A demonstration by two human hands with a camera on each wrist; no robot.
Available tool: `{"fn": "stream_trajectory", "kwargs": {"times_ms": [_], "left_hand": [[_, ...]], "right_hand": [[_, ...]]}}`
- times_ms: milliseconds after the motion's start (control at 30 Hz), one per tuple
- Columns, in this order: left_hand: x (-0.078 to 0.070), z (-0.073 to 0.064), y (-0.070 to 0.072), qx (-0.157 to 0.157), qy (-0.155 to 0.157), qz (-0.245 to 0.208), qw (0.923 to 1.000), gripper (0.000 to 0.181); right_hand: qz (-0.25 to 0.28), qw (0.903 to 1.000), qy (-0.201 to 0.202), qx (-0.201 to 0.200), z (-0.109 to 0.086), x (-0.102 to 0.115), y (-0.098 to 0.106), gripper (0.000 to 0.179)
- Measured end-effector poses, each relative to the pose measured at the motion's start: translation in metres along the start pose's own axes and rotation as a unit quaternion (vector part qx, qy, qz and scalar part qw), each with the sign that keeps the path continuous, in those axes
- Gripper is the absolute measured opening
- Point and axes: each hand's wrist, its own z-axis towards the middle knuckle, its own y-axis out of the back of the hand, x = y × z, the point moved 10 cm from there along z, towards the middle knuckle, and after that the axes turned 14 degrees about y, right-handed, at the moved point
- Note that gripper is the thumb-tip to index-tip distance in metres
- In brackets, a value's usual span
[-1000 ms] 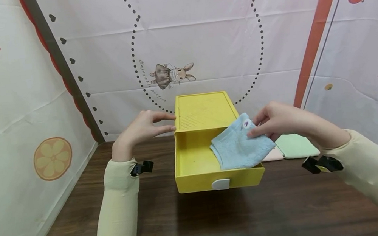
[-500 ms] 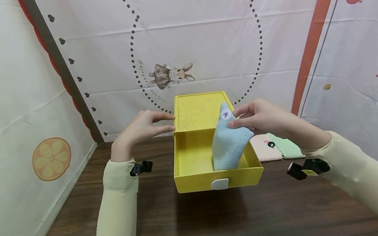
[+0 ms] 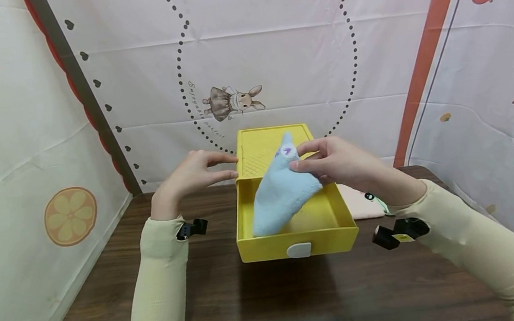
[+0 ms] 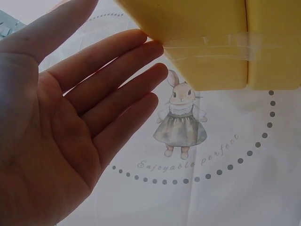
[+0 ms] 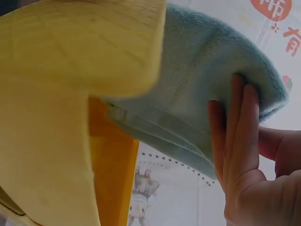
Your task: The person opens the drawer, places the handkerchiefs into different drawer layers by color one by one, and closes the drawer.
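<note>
In the head view my right hand pinches a folded light-blue towel by its upper edge, thumb in front. The towel hangs slanted into the pulled-out drawer of a yellow box, its lower end down by the drawer's front left. In the right wrist view the towel shows several folded layers between thumb and fingers. At the box's left side is my left hand, its fingertips right at the edge. The left wrist view shows its fingers straight, tips against the yellow side.
A folded pink towel lies on the dark wooden table right of the drawer. Behind it a strip of green cloth shows, mostly covered by my right forearm. A printed curtain stands behind the box.
My right hand has moved left with the blue towel, from the drawer's right side to its left, and the towel now hangs steeper. The left hand stays in place.
</note>
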Motion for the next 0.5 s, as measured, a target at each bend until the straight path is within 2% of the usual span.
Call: {"fn": "stream_trajectory", "kwargs": {"times_ms": [267, 500], "left_hand": [[-0.002, 0.0, -0.001, 0.003, -0.001, 0.002, 1.0, 0.046], [-0.001, -0.001, 0.0, 0.001, 0.002, 0.002, 1.0, 0.046]], "right_hand": [[-0.066, 0.997, -0.037, 0.019, -0.009, -0.014, 0.005, 0.037], [-0.119, 0.9891, -0.06, 0.063, -0.023, -0.026, 0.007, 0.036]]}}
